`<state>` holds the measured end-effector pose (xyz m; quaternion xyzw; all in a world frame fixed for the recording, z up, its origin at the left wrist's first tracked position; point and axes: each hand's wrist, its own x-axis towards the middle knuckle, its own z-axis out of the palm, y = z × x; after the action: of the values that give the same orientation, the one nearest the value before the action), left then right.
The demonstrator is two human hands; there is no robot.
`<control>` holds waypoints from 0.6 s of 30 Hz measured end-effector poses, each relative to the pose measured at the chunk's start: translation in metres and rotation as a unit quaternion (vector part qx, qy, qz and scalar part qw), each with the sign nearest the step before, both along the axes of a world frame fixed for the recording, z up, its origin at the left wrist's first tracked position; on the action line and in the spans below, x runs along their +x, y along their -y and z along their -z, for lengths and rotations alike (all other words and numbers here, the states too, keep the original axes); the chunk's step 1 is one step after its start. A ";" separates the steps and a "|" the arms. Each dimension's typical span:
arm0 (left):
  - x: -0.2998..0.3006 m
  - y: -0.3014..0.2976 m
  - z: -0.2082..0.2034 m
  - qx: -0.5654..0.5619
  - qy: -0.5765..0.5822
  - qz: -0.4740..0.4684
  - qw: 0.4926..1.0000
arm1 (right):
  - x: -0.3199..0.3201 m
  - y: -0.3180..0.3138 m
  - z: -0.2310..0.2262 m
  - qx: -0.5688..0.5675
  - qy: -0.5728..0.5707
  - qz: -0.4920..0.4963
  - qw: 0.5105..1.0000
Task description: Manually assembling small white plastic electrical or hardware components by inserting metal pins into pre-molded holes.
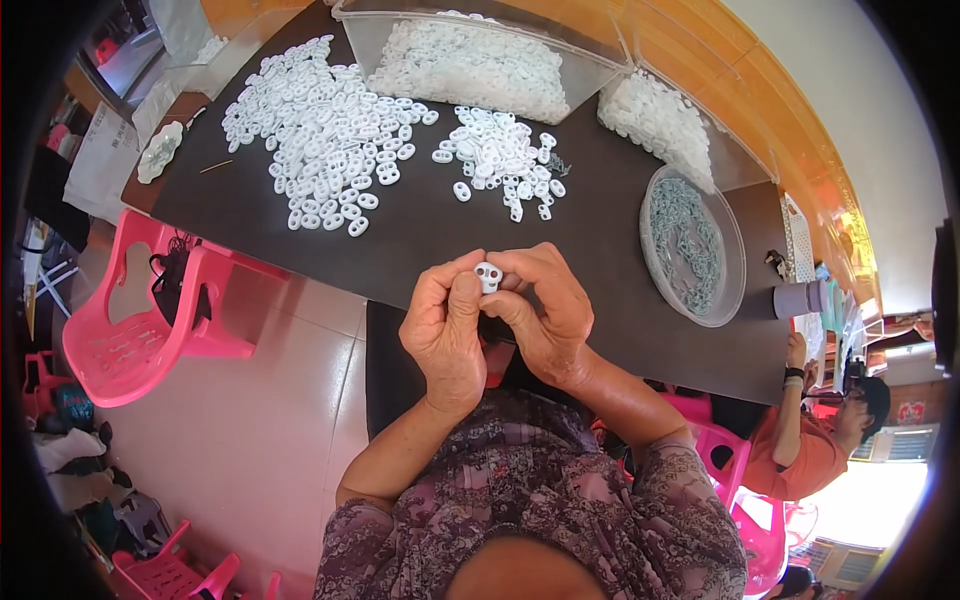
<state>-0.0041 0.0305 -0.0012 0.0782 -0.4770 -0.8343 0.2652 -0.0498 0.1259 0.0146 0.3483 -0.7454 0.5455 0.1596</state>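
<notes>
Hands [443, 335], two, on one white piece [488, 275], near two piles [325, 130]

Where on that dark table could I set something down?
Between the small heap of white two-holed plastic pieces and the round clear plastic tub, bare dark tabletop shows; also between the larger white heap and the near edge. Clear rectangular bins crowd the far edge.
</notes>
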 end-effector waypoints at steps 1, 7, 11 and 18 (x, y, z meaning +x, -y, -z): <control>0.001 0.000 0.000 -0.014 -0.002 0.000 1.000 | 0.000 0.000 0.001 0.005 -0.013 0.002 1.000; 0.002 -0.001 0.004 -0.022 -0.047 0.002 0.999 | 0.006 0.006 -0.002 -0.002 -0.039 0.031 0.999; 0.002 -0.003 0.006 -0.022 -0.052 -0.012 0.998 | 0.008 0.012 0.002 0.002 -0.066 0.053 0.996; 0.005 -0.006 0.007 -0.121 -0.042 -0.062 0.990 | 0.010 0.016 0.010 -0.040 -0.095 0.060 0.993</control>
<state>0.0014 0.0365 -0.0083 0.0396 -0.5572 -0.7548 0.3438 -0.0400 0.1096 0.0050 0.3463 -0.7239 0.5292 0.2757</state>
